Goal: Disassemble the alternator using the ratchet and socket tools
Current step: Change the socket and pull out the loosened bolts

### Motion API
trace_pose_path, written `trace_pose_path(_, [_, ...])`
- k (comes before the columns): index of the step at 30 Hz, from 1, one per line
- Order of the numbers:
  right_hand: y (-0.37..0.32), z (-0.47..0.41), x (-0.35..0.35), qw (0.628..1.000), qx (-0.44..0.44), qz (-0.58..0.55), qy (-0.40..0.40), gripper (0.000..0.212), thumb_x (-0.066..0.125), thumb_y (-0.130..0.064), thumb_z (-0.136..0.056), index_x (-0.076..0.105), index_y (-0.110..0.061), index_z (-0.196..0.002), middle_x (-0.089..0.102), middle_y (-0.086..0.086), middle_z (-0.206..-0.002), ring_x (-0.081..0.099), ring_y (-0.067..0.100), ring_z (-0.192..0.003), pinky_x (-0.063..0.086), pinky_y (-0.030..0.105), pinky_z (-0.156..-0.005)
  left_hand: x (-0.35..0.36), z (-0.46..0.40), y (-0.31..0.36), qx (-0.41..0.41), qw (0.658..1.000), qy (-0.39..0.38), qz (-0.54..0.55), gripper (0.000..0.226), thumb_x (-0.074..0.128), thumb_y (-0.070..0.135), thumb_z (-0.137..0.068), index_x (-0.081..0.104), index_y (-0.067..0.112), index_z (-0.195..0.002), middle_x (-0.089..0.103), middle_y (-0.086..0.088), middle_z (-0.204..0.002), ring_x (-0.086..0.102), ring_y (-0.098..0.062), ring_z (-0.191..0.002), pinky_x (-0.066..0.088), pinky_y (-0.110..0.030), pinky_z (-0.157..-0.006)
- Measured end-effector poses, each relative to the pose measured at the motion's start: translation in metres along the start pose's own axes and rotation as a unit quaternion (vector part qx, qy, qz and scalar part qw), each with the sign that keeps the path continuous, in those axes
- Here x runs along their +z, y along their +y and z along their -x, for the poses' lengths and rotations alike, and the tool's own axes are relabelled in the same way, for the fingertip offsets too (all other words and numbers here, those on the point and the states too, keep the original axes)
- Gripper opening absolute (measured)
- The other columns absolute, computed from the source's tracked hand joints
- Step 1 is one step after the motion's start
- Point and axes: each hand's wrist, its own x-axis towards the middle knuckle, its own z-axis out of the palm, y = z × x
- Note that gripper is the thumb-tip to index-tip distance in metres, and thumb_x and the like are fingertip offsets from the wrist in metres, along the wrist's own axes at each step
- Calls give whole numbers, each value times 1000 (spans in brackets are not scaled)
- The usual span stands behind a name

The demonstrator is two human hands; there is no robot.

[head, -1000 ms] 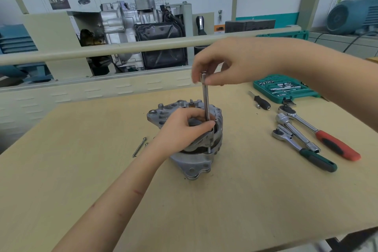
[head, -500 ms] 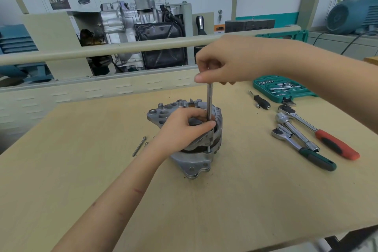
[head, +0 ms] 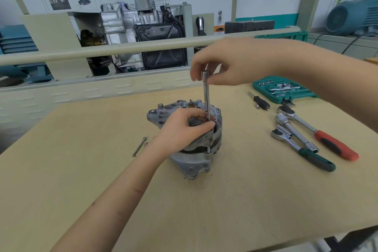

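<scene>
A grey cast alternator (head: 194, 164) stands upright in the middle of the wooden table (head: 245, 200). My left hand (head: 182, 129) grips its upper housing from the left. A long thin steel extension bar (head: 206, 100) stands upright at the alternator's right rim, its lower tip down by the gap in the housing. My right hand (head: 223, 63) pinches the top end of that bar with fingertips and thumb. A long bolt (head: 139, 146) lies loose on the table left of the alternator.
Right of the alternator lie a red-handled ratchet (head: 319, 133), a green-handled ratchet (head: 304, 151) and a steel bar between them. A small black driver handle (head: 259, 101) and an open green socket case (head: 283, 89) sit further back. A guard rail (head: 122, 49) crosses behind the table.
My right hand's fingers have shifted on the bar's top end, as in turning it. The left hand and the alternator have stayed in place.
</scene>
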Motion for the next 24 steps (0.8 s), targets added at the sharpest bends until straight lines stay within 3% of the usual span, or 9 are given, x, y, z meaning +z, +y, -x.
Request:
trace_pose_path(2, [-1, -1, 0, 1000, 23, 12, -2, 26, 55, -35, -87, 54, -20, -108, 58, -8, -94, 56, 8, -79, 41, 15, -62, 0, 0, 0, 3, 1000, 1, -5, 9, 64, 22, -84, 67, 28, -91, 64, 22, -86, 58, 12, -84, 45, -5, -77])
trace_pose_path(4, [-1, -2, 2, 998, 51, 42, 1, 30, 49, -48, -86, 54, -19, -89, 61, -7, -74, 58, 4, -61, 37, 15, -51, 0, 0, -1, 0, 1000, -1, -9, 11, 64, 23, -84, 68, 25, -94, 65, 20, -88, 58, 10, -87, 45, -6, -78])
trace_pose_path(6, [0, -3, 2, 997, 44, 59, 4, 25, 49, -40, -89, 51, -19, -76, 55, -8, -59, 58, 3, -52, 35, 11, -49, 0, 0, -1, -3, 1000, -3, -7, 14, 63, 23, -84, 68, 24, -97, 65, 18, -89, 58, 9, -88, 45, -5, -78])
trace_pose_path(9, [-1, -1, -2, 999, 28, 20, -11, 6, 53, -19, -88, 55, -23, -85, 59, -9, -75, 60, 7, -73, 39, 8, -64, 0, 0, 0, -4, 1000, -3, 0, 11, 64, 21, -84, 67, 28, -92, 64, 21, -87, 57, 14, -82, 43, -1, -74])
trace_pose_path(11, [-2, 1, -4, 1000, 26, 5, -9, 12, 54, -25, -88, 59, -23, -98, 60, -11, -87, 56, 6, -84, 41, 8, -69, 0, 0, 0, -2, 1000, -2, -1, 11, 64, 20, -84, 65, 30, -89, 63, 23, -85, 56, 17, -80, 42, 0, -73])
trace_pose_path(16, [0, -3, 0, 998, 65, 14, 12, 24, 50, -41, -88, 57, -19, -81, 60, -8, -60, 56, 1, -52, 40, 13, -52, 0, 0, 0, -4, 1000, -5, -6, 15, 63, 22, -84, 67, 25, -98, 63, 21, -88, 57, 13, -84, 43, -1, -77])
trace_pose_path(20, [0, 0, -1, 1000, 22, 9, 9, 10, 53, -17, -88, 56, -23, -97, 58, -4, -81, 53, 10, -72, 39, 15, -63, 0, 0, -1, -4, 1000, -1, 0, 14, 64, 21, -84, 68, 23, -97, 65, 19, -88, 57, 14, -82, 42, 0, -73])
trace_pose_path(22, [-1, 0, -2, 1000, 30, 1, 5, 27, 54, -23, -89, 53, -22, -116, 57, -5, -90, 53, 11, -82, 39, 18, -63, 0, 0, 0, 0, 1000, -1, 4, 12, 64, 20, -84, 67, 24, -94, 63, 22, -87, 56, 17, -80, 41, 1, -71])
trace_pose_path(24, [0, -1, -2, 999, 43, 17, 10, 31, 52, -38, -87, 57, -18, -109, 61, -5, -85, 54, 10, -74, 37, 13, -57, 0, 1, 0, 1, 1000, -4, 3, 11, 63, 19, -84, 67, 25, -94, 63, 22, -87, 55, 18, -80, 40, 2, -72])
